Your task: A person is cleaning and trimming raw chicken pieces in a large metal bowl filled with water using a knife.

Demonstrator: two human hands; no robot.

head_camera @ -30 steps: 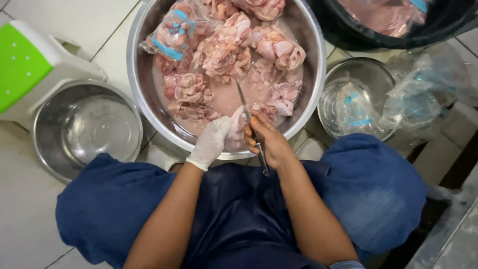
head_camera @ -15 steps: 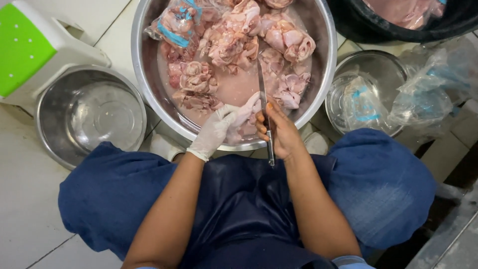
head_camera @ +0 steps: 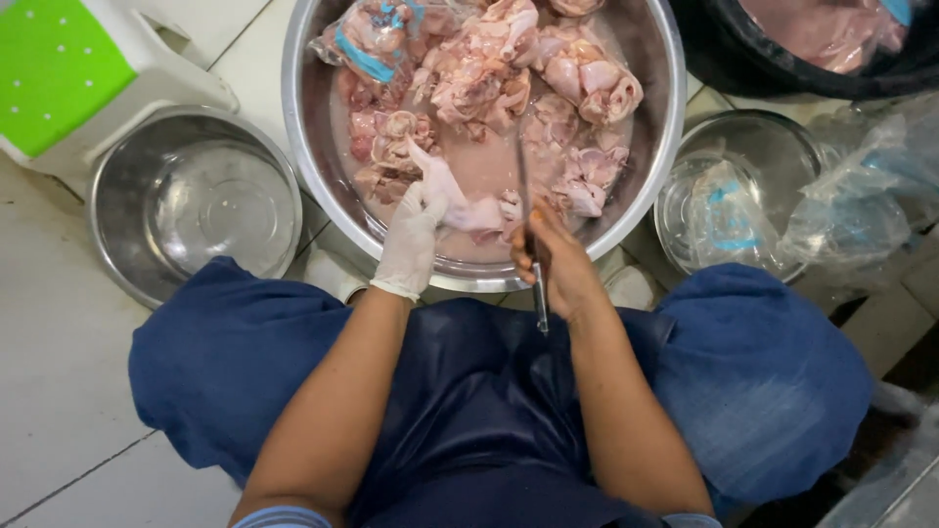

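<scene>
Partly hidden behind right hand [head_camera: 554,262]: knife [head_camera: 528,230] over meat basin [head_camera: 303,127].

An empty steel bowl [head_camera: 196,210] sat on the tiled floor [head_camera: 59,391] beside a green-and-white plastic stool [head_camera: 68,78], a smaller steel bowl [head_camera: 753,156] held crumpled clear plastic bags [head_camera: 831,220], and a black tub [head_camera: 782,68] held pale meat.

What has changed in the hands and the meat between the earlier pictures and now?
The gloved left hand has lifted a pale meat piece and stretched it out over the big steel bowl. The right hand still grips the knife, blade into the bowl. The bowls stayed put.
</scene>
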